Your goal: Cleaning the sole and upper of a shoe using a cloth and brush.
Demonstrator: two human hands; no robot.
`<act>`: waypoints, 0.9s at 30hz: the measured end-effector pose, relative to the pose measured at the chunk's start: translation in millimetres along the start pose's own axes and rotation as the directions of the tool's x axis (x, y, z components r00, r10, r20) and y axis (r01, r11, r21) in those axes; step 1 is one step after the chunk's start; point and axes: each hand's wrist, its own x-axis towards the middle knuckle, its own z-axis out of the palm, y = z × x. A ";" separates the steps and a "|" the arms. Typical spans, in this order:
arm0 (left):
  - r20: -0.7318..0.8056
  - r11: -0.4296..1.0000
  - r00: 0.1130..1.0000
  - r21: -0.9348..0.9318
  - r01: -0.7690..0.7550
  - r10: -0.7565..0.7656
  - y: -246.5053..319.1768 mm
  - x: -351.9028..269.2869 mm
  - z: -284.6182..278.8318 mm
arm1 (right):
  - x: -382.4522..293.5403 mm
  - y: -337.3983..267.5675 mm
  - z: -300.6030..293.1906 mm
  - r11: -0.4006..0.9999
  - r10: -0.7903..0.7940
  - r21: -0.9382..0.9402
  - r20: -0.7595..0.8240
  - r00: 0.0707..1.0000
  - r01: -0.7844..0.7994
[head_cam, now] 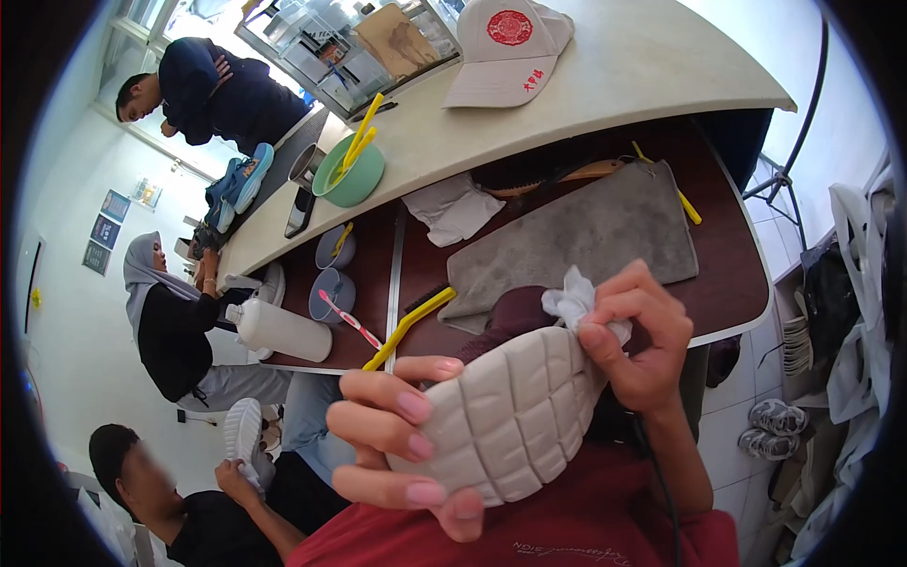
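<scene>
A shoe with an off-white, block-grooved sole [506,418] is held up in front of my chest, sole facing me. My left hand [404,439] grips one end of it, fingers spread over the sole's edge. With my right hand [638,340] I pinch a crumpled white wipe [570,298] at the sole's far right edge. Dark maroon material [521,312] shows just behind the shoe; whether it belongs to the same shoe I cannot tell. Beyond it, a grey cloth [574,234] lies on the dark red tabletop. A yellow-handled brush [411,326] rests left of the cloth.
Left on the table are a white bottle [283,329], a pink-and-white toothbrush [351,319] and small grey bowls [333,294]. The raised counter holds a green bowl [348,173], a phone [300,212] and a cap [506,57]. Nearby, one person [205,489] wipes a white shoe.
</scene>
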 end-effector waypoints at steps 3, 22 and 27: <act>-0.025 0.999 0.999 -0.027 0.027 -0.027 -4.2 -2.2 4.7 | -9.8 1.3 7.3 0.990 0.131 0.073 -0.126 0.983 -0.123; 0.234 0.957 0.931 0.139 0.255 -0.282 -19.7 23.6 -13.7 | 19.5 -26.9 27.5 0.992 -0.056 0.106 -0.083 0.995 0.064; 0.366 0.970 0.902 0.161 0.179 -0.228 -18.1 32.8 -22.3 | 13.3 -5.8 12.2 0.969 -0.110 0.223 0.009 0.994 0.105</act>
